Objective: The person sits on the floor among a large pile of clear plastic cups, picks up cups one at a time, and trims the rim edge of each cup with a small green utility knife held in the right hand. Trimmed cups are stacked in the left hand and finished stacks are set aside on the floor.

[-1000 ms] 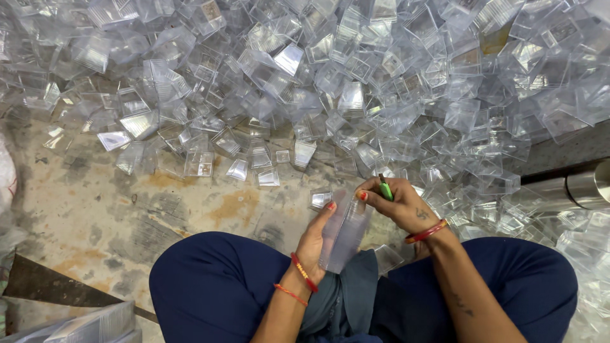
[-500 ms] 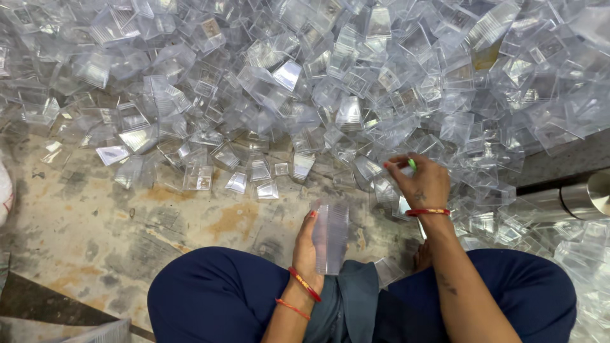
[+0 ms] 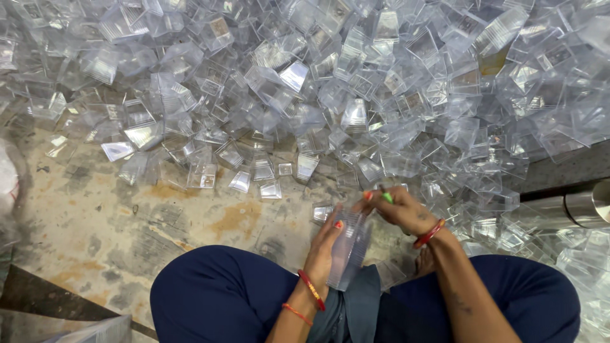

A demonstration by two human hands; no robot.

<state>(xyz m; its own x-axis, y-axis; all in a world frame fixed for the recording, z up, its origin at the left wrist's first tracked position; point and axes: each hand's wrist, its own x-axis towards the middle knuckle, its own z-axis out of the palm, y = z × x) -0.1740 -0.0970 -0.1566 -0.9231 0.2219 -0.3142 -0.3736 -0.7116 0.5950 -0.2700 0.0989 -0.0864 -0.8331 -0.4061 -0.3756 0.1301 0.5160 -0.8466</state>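
Observation:
I sit cross-legged on the floor in dark blue trousers. My left hand (image 3: 325, 244) holds an upright stack of clear plastic boxes (image 3: 349, 253) over my lap. My right hand (image 3: 400, 208) rests on the top of that stack, with a small green item (image 3: 386, 196) pinched in its fingers. Red bangles circle both wrists. A huge pile of small clear plastic boxes (image 3: 330, 89) covers the floor just beyond my hands.
Bare stained concrete floor (image 3: 121, 216) lies at the left front. A metal pipe (image 3: 572, 213) runs along the right edge. More clear boxes (image 3: 584, 260) sit by my right knee. A clear bag (image 3: 89, 330) lies at the lower left.
My right hand reached out into the pile at the right, then came back to the top of the stack. The left hand kept the stack upright.

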